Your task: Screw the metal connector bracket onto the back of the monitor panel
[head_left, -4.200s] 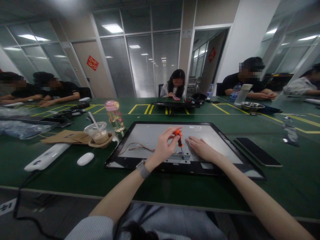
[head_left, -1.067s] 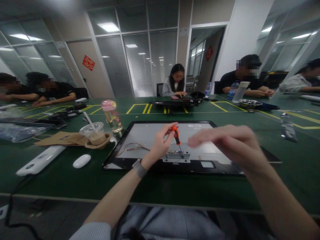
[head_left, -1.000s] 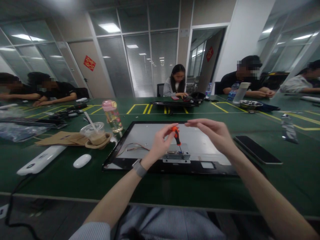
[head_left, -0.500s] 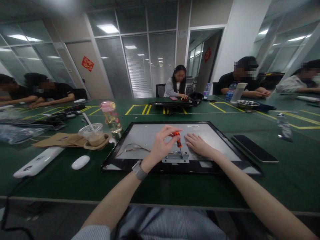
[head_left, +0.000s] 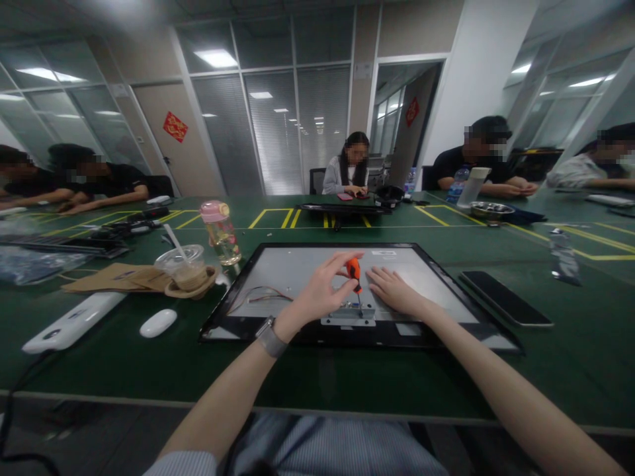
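Note:
Between the fingers and thumb of my left hand (head_left: 325, 291) is a small screwdriver (head_left: 354, 270) with an orange and black handle. Its shaft points down at a metal bracket (head_left: 347, 316) along the near edge of a flat display panel (head_left: 278, 264). Whether the tip sits in a screw is too small to tell. My right hand (head_left: 394, 289) lies flat on the panel's grey back, just right of the screwdriver, fingers spread. Thin coloured wires (head_left: 262, 295) run across the panel on the left.
On the left are a plastic cup (head_left: 186, 268), a pink-lidded bottle (head_left: 221, 231), a white oval case (head_left: 159, 323) and a long white device (head_left: 74, 322) with a cable. A dark phone (head_left: 505, 297) lies right of the panel. Several people sit around the green table (head_left: 347, 380).
My left fingers have shifted on the screwdriver handle, which now shows more of its orange side. My right hand stays in place on the panel.

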`<action>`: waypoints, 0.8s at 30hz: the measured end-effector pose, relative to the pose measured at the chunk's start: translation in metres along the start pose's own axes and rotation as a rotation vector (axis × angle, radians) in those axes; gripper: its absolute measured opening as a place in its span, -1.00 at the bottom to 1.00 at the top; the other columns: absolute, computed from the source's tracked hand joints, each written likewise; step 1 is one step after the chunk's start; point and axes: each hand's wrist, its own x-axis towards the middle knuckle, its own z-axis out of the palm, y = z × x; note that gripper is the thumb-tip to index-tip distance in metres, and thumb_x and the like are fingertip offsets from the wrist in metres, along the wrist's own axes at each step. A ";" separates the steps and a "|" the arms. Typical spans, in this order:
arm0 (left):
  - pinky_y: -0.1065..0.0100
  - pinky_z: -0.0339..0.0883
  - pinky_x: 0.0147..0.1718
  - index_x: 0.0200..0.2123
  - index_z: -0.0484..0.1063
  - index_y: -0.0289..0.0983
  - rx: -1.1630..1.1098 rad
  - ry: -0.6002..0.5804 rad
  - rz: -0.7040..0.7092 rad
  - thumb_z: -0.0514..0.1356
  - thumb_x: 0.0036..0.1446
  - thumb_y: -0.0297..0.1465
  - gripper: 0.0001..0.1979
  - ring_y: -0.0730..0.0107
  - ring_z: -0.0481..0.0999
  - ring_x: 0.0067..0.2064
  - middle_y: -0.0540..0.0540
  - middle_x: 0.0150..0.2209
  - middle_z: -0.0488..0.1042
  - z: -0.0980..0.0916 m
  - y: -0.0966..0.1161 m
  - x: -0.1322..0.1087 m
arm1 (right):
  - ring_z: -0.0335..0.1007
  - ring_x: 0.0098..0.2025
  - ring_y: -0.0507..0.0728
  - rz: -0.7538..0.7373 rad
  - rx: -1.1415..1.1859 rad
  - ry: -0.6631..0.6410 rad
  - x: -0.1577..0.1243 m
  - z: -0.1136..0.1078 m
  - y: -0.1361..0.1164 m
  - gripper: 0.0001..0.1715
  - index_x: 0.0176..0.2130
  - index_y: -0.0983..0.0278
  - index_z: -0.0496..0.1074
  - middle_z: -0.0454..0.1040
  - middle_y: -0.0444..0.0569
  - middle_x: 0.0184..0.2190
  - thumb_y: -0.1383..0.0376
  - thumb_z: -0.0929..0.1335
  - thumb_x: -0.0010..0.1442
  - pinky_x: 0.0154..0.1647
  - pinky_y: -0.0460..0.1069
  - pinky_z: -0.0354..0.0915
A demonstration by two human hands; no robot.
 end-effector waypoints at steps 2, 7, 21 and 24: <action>0.22 0.61 0.02 0.30 0.38 -0.17 -0.012 -0.006 -0.024 0.18 0.37 -0.48 -0.55 0.28 0.60 0.01 -0.19 0.10 0.52 0.001 -0.002 -0.001 | 0.15 0.50 0.46 -0.010 0.002 0.013 0.000 0.002 0.001 -0.29 0.50 0.25 0.20 0.19 0.26 0.50 0.11 0.06 0.51 0.43 0.43 0.15; 0.27 0.62 -0.08 0.15 0.48 -0.21 0.048 0.098 -0.054 0.30 0.34 -0.35 -0.67 0.36 0.60 -0.16 -0.13 -0.03 0.51 0.002 -0.008 -0.002 | 0.14 0.50 0.46 -0.005 0.013 -0.001 0.000 -0.001 0.000 -0.29 0.50 0.23 0.20 0.18 0.24 0.51 0.09 0.08 0.52 0.44 0.43 0.12; 0.29 0.60 -0.03 0.25 0.48 -0.19 -0.042 0.056 -0.042 0.20 0.39 -0.38 -0.61 0.26 0.57 0.03 -0.22 0.08 0.48 -0.007 -0.004 0.001 | 0.09 0.52 0.46 0.016 0.009 -0.037 -0.001 -0.006 -0.004 -0.27 0.51 0.28 0.17 0.14 0.25 0.53 0.07 0.06 0.53 0.46 0.40 0.11; 0.26 0.60 0.00 0.36 0.36 -0.15 -0.090 -0.015 -0.080 0.14 0.39 -0.47 -0.49 0.27 0.59 0.04 -0.22 0.11 0.50 -0.007 -0.007 0.001 | 0.08 0.53 0.44 0.016 0.016 -0.043 -0.001 -0.006 -0.003 -0.27 0.52 0.25 0.16 0.13 0.23 0.53 0.07 0.06 0.53 0.46 0.40 0.11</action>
